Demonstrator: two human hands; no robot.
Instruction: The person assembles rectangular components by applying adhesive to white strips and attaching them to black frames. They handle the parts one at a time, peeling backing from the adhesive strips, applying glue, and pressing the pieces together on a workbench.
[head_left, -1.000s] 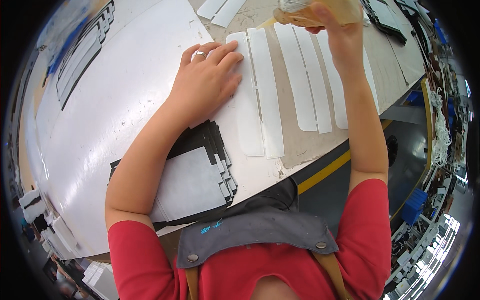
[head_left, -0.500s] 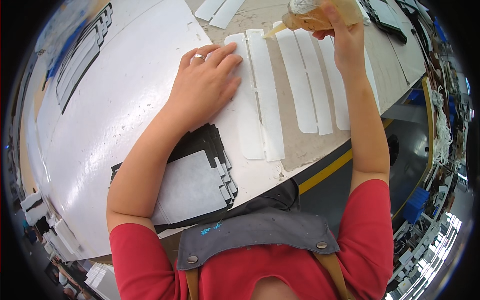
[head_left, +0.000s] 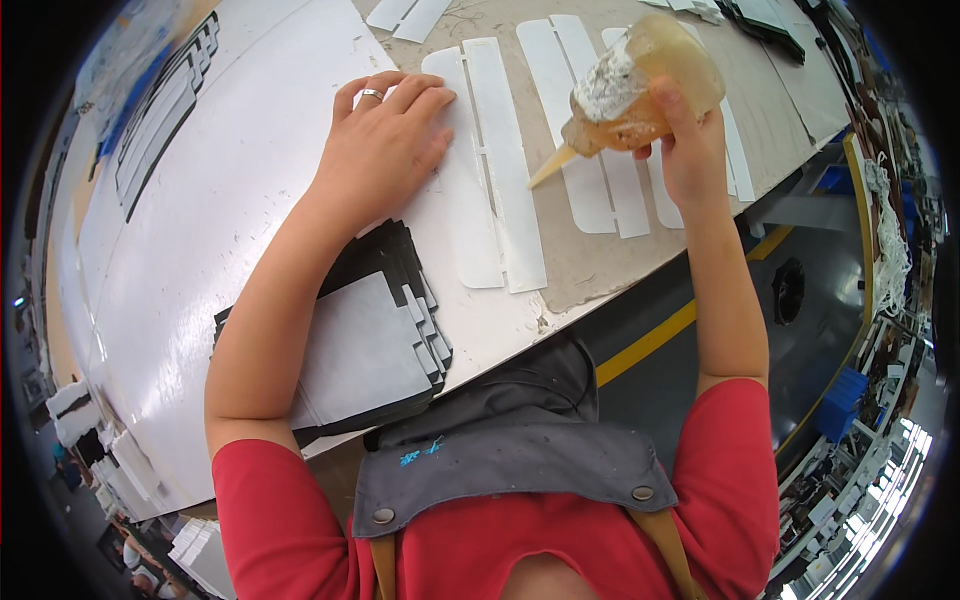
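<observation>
Gripping the rounded amber plastic bottle by its likely soft belly, the right hand seemed well placed, the left hand open.

Your right hand partly hidden behind the bottle at one o'clock, your left forearm masking part of the stack at eight, white strips cropped at twelve

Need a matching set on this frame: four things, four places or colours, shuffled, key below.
1. bottle
2. ring
3. strips
4. apron

A. dark grey
B. on the left hand
C. flat on the table
D. held in the right hand

Pairs: 1-D, 2-B, 3-C, 4-A
</observation>
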